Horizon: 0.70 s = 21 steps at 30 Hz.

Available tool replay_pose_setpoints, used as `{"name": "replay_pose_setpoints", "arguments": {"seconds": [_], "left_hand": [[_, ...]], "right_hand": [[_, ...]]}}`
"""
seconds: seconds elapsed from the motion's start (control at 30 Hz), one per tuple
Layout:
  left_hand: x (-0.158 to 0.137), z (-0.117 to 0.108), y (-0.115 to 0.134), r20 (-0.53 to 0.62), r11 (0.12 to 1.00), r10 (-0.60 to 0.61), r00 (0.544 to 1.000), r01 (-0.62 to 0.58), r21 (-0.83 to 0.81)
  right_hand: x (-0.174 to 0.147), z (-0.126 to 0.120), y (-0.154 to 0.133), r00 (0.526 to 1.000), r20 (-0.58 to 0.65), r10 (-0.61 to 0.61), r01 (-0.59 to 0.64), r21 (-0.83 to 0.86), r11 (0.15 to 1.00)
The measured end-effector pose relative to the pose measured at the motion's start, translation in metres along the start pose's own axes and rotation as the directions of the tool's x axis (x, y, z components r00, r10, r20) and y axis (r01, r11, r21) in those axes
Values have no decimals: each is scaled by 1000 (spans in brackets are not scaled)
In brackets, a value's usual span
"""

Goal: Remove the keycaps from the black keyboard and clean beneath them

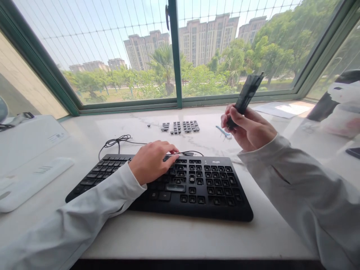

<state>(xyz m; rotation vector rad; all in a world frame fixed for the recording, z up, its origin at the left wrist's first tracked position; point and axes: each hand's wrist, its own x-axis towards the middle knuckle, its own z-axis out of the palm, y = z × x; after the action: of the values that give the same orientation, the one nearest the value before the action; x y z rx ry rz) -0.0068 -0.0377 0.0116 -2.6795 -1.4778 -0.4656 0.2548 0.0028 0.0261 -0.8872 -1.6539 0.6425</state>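
A black keyboard (194, 212) lies on the white counter, with many key places bare on its right side and keys still on at the left. My left hand (152, 161) lies across its upper middle, thumb apart from the fingers, fingertips by the back edge; what is under the palm is hidden. Raised above the counter, my right hand (250, 125) is closed around a flat, dark, oblong object (249, 92) with a thin tip at its top end. Its exact kind cannot be made out. Behind the keyboard, removed keycaps (187, 126) stand in rows.
A blue wiry piece (223, 131) lies near the right hand. The coiled black cable (118, 140) sits behind the keyboard. White boxes (36, 135) stand at left; a paper sheet (284, 108) and a plastic bag (341, 116) lie at right. A window frame (180, 101) bounds the back.
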Motion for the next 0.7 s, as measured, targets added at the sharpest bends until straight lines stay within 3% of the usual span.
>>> {"name": "replay_pose_setpoints", "arguments": {"seconds": [0.23,0.33,0.43,0.5,0.6,0.7], "left_hand": [[0,1,0,-59,997,-22,998,27,79],[-1,2,0,-69,995,-12,998,19,97],[-1,3,-1,-75,994,0,997,8,113],[-2,3,-2,-76,992,3,997,7,123],[-2,3,-3,-84,990,0,996,12,139],[-2,3,-4,-93,988,-14,996,28,152]], "right_hand": [[10,-23,5,991,-65,119,-112,101,989],[19,-46,20,977,-106,185,-196,-113,974],[24,-63,33,967,-56,250,-254,-349,902],[23,-65,37,961,-119,248,-270,-584,766],[19,-58,43,939,-155,308,-288,-843,455],[14,-43,56,906,-40,421,-191,-926,324]]}}
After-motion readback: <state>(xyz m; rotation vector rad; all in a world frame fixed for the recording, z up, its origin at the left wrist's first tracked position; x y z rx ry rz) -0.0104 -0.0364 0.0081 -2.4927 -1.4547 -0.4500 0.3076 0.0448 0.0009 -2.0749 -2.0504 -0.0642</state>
